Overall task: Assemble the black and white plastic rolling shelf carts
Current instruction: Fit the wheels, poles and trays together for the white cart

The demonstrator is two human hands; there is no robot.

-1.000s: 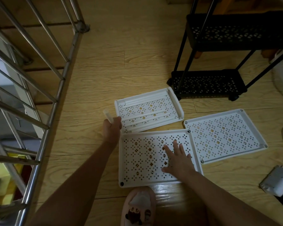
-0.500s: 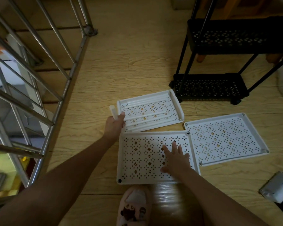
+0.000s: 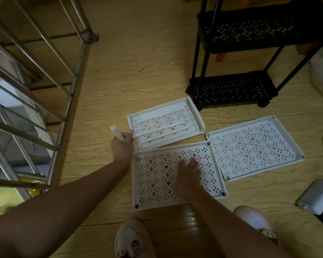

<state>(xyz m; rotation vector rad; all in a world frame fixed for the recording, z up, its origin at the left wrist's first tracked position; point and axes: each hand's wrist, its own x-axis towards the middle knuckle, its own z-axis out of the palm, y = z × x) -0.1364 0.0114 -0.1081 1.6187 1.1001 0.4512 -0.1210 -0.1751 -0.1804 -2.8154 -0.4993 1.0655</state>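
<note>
Three white perforated shelf trays lie on the wooden floor. My right hand [image 3: 187,178] rests flat, fingers straight, on the nearest tray [image 3: 157,175]. My left hand [image 3: 122,146] grips a white tube [image 3: 117,132] upright at that tray's far left corner. Behind it a second tray [image 3: 166,125] holds several more white tubes. A third tray [image 3: 255,148] lies to the right. The black cart [image 3: 250,53], with two shelves on black poles, stands at the back right.
A steel stair railing [image 3: 45,81] runs along the left with a drop beyond it. My two feet in pink slippers [image 3: 132,239] are at the bottom. A grey device [image 3: 317,196] and white cable lie at the right edge.
My left hand carried the white tube rightward to the near tray's far left corner. My right hand stayed on the tray. The camera shifted slightly.
</note>
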